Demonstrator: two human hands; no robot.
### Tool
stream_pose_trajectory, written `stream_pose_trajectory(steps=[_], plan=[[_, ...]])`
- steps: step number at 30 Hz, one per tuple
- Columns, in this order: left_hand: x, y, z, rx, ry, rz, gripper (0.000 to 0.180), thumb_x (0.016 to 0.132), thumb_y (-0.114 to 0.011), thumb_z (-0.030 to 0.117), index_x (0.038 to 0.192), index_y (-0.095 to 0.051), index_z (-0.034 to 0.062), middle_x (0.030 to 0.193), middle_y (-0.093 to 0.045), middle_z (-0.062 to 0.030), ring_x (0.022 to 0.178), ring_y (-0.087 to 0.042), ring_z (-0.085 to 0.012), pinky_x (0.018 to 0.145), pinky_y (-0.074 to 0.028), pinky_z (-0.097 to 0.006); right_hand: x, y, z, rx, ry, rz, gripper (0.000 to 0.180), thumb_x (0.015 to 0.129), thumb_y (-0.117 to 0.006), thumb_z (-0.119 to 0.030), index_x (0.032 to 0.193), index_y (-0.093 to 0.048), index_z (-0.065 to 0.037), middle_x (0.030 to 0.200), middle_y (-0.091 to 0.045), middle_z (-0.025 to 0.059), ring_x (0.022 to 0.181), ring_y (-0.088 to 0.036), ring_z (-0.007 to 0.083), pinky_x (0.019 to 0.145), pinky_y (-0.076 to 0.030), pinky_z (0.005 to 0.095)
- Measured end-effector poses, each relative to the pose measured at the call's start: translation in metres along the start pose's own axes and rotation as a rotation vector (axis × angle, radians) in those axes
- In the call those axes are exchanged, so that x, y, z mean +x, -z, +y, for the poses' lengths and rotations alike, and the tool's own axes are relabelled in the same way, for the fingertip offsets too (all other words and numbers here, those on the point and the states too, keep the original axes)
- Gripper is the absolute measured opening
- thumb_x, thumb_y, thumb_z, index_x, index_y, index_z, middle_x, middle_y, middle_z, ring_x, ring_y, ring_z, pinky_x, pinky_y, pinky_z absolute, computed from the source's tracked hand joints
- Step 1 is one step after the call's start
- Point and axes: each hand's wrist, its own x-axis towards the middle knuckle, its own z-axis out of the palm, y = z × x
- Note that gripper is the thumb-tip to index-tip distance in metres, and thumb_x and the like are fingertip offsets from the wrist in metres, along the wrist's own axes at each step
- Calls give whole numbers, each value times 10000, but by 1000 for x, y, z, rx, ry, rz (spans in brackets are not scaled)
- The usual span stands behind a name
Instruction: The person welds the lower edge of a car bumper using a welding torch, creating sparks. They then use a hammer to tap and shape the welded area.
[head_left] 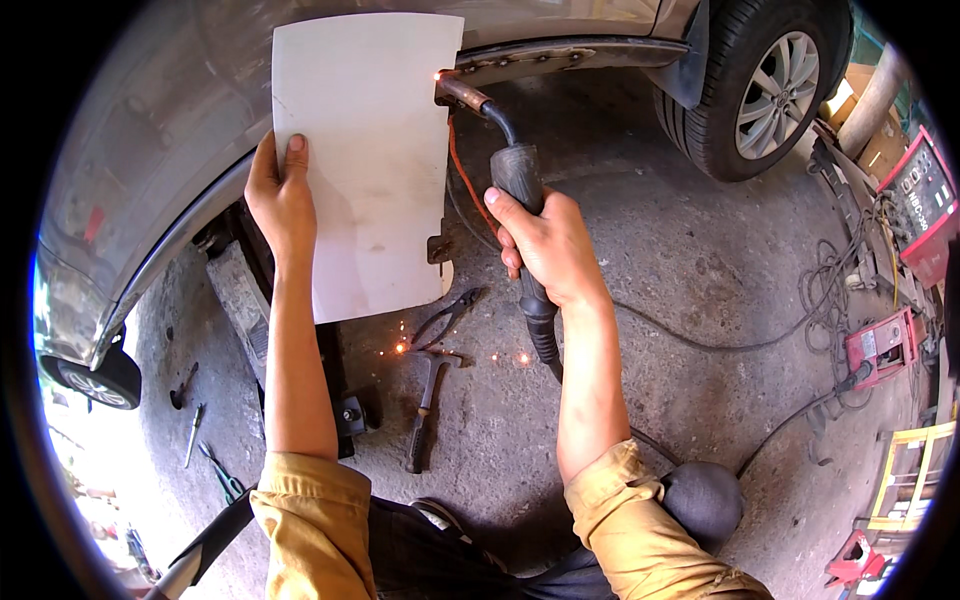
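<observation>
My left hand [283, 200] grips the left edge of a large white sheet [380, 180], thumb in front and fingers behind. The sheet stands upright before the car's sill [580, 52] and hides part of it; its right edge has dark, scorched-looking notches. Wrapped around the black handle of a welding torch [516, 172] is my right hand [553, 240]. The torch's copper-coloured nozzle [463, 93] points left at the sheet's right edge, near the sill. A small orange glow shows at its tip. Sparks [401, 348] glow on the floor below.
A hammer [428, 410] and pliers [446, 315] lie on the concrete between my arms. Cables [720, 347] run right to a red wire feeder [880, 347] and a red welding machine [920, 205]. A car wheel [765, 90] stands at far right. Green-handled pliers [222, 475] lie left.
</observation>
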Motion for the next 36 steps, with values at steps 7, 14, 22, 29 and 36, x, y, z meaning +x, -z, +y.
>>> stream_pose_trajectory(steps=[7,14,22,29,36], plan=[[-3,-5,-6,-57,12,-38,366,962,-645,276,1189,-644,-12,937,-674,-80,862,-556,-107,796,-439,-255,0,-3,-1,-20,-10,-24,324,929,-669,-299,793,-570,-22,555,-519,3,441,-514,92,398,-419,276],[-4,-6,4,33,-69,9,327,965,-620,232,1172,-646,-19,977,-702,-127,883,-603,-164,836,-462,-295,2,5,6,-24,8,-17,349,925,-688,-315,788,-560,-20,541,-518,5,437,-517,91,395,-405,277],[0,0,0,51,12,18,343,959,-640,247,1171,-653,-21,995,-708,-121,899,-608,-156,845,-463,-286,2,5,3,9,-5,-7,336,924,-692,-302,822,-554,-13,558,-525,13,441,-519,92,385,-409,274],[-1,-5,-4,0,6,4,353,954,-650,253,1179,-652,-19,1005,-709,-116,919,-613,-153,859,-467,-290,0,2,2,21,8,-7,335,928,-687,-298,807,-562,-11,563,-518,4,441,-511,90,381,-406,274],[-4,-9,1,-18,-8,-84,412,950,-663,272,1215,-629,-42,1077,-693,-130,983,-597,-156,905,-438,-276,-1,2,0,8,1,-13,339,929,-681,-309,802,-567,-15,562,-514,1,443,-511,88,389,-414,276]])
